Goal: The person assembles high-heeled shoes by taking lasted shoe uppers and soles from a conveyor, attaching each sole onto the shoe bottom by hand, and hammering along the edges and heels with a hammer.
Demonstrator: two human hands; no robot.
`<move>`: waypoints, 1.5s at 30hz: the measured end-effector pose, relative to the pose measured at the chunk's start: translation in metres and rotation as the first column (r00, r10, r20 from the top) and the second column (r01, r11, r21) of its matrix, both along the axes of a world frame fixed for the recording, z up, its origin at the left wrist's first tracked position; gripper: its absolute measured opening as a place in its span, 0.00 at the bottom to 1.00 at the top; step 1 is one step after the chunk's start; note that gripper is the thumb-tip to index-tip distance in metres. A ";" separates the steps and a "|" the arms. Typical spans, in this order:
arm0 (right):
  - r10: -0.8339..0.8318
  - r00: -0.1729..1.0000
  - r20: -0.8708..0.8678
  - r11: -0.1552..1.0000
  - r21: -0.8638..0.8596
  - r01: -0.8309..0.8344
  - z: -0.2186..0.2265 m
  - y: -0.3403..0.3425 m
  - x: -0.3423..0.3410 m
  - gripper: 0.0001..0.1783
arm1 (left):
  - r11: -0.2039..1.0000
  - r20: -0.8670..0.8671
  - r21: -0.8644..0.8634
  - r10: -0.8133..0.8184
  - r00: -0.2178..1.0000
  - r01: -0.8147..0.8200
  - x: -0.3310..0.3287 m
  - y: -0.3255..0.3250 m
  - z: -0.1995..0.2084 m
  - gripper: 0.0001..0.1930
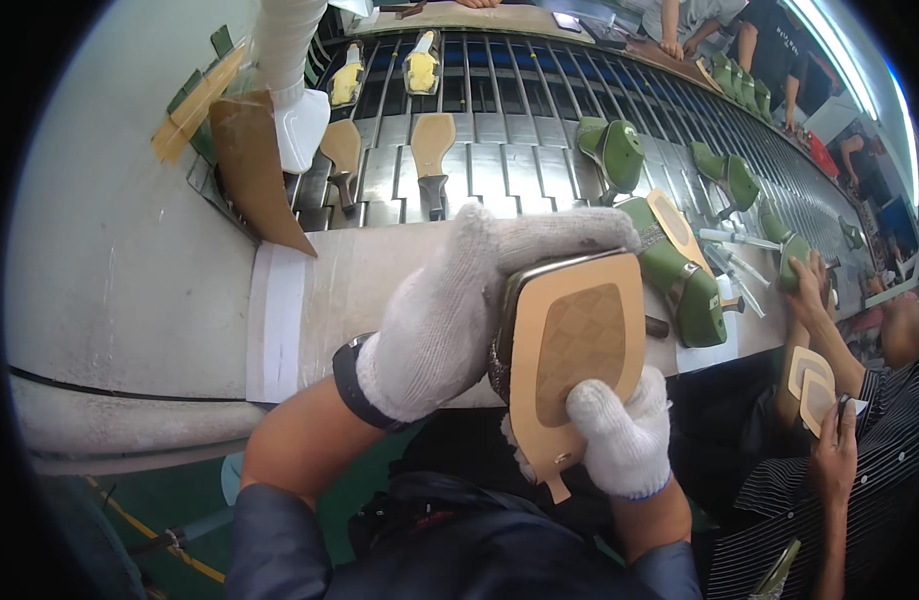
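In front of my body I hold a heeled shoe (499,362) with its sole side hidden; a dark, glittery edge shows on its left. A tan insole (625,300) with a brown checked pad lies over it, its narrow tail toward me. My left hand (435,325), in a white knit glove, wraps the shoe's left side, fingers stretched along the top edge. The gloved right hand (630,435) pinches the insole and shoe lower right, thumb pressed on the pad; some of its fingers are hidden underneath. Just right lies a green heeled shoe (702,300), with another tan insole (673,222) beside it.
Beyond the bench edge (370,265) runs a slatted metal conveyor (492,160) carrying tan-soled heeled shoes (434,145) and green ones (612,155). A white duct nozzle (302,130) and cardboard (255,170) stand left. White tubes (740,238) lie right, near a co-worker's hand (835,455) holding insoles.
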State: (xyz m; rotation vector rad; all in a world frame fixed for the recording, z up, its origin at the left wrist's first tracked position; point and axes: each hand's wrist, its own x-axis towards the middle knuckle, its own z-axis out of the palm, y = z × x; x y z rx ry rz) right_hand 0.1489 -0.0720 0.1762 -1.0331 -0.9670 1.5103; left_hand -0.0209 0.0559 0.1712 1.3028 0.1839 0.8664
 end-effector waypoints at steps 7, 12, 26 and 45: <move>-0.062 0.995 0.076 0.997 0.040 0.059 0.006 0.002 0.003 0.23 | 0.999 -0.019 -0.014 0.030 0.999 -0.030 0.004 -0.007 0.014 0.46; -0.106 0.983 0.148 0.994 0.009 0.105 0.017 0.020 0.009 0.22 | 0.995 0.164 -0.102 0.009 0.986 0.008 0.011 0.014 -0.003 0.31; -0.146 0.978 0.149 0.974 0.193 0.116 -0.011 0.009 0.006 0.27 | 0.991 0.091 -0.131 0.039 0.995 -0.027 -0.012 -0.012 0.002 0.39; -0.068 0.780 0.622 0.865 0.427 -0.265 -0.002 -0.008 -0.036 0.10 | 0.901 -0.304 0.060 0.426 0.852 -0.429 -0.069 -0.067 0.039 0.28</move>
